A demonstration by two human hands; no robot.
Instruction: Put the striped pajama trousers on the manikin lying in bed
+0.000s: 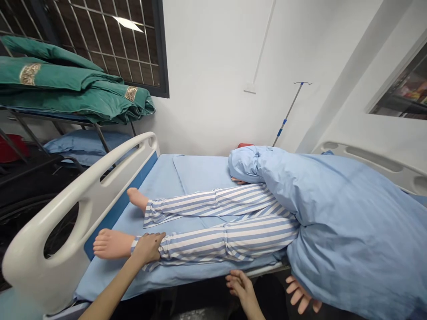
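Observation:
A manikin in blue-and-white striped trousers [227, 242] lies on a bed with a light blue sheet [187, 173], its bare feet pointing to the left. A light blue quilt [347, 222] covers its upper body. My left hand [148, 247] is wrapped round the near leg's ankle, just beside the near foot [111, 244]. My right hand [242, 286] hovers at the bed's near edge below the knee, fingers loosely apart and holding nothing. Another hand [302, 297] pokes out from under the quilt's edge; I cannot tell whose it is.
A white footboard [83, 191] with cut-outs stands at the left end of the bed, and a white headboard [373, 162] at the right. Folded green bedding [73, 89] lies on a rack at the left. An IV pole [290, 111] leans by the wall.

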